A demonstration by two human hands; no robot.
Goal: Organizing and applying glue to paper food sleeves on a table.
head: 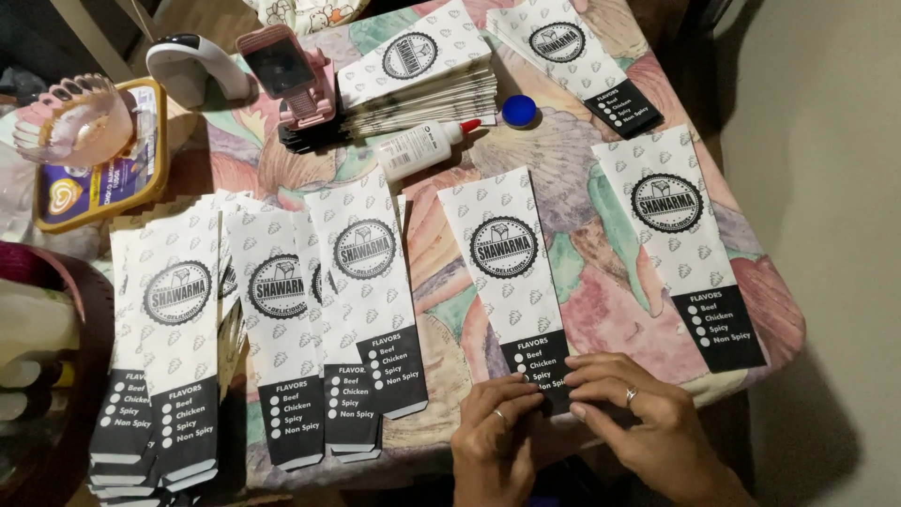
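Note:
My left hand point(496, 427) and my right hand point(631, 408) press down together on the black bottom end of a long white paper bag point(507, 268) with a round black emblem. The bag lies flat on the patterned tablecloth point(601, 310) near the front edge. Fingers of both hands cover the bag's lower edge. Each hand wears a ring. A second identical bag point(680, 244) lies just to the right, untouched.
Overlapping rows of the same bags point(272, 319) fill the left front. A thick stack of flat bags point(422, 75) sits at the back, with a white glue bottle point(422, 145) and blue cap point(518, 110) beside it. A phone on a pink stand point(286, 75) and a pink glass bowl point(80, 117) stand at back left.

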